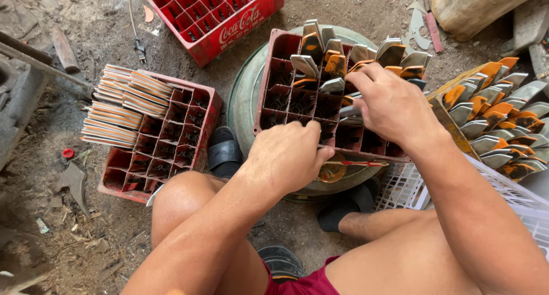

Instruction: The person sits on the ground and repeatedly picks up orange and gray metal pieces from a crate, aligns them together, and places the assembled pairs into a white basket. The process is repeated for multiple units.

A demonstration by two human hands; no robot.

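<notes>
Red crate in front: a worn, divided plastic crate (286, 100) rests on a round grey-green basin (243, 94), which lifts it closer to the seated person's hands; its far cells hold metal blades standing upright.
Blades in the crate: grey steel pieces with orange-painted patches (334, 63), one or a few to a cell, leaning slightly; the dividers seem to keep them apart and upright.
Left hand: the left hand (286, 155) is clenched over the crate's near edge, fingers curled down onto a divider; it seems to steady the crate, and I cannot tell if it pinches anything.
Right hand: the right hand (392, 103) reaches into the middle cells, fingers bent around the top of a blade among the others; its grasp is partly hidden by the knuckles.
Orange-handled tool: a thin piece with an orange-red strip (351, 164) lies just below the left hand, across the crate's near rim.
Side stack: more blades (494, 123) stand fanned on the right, near the right forearm, above a white plastic basket (409, 189).
Left crate: a second red crate (171, 137) sits on the dirt floor, mostly empty cells, with flat stacked pieces (123, 106) piled on its far corner.
Far crate: a brighter red crate (217, 14) lies beyond, well apart from both hands.
</notes>
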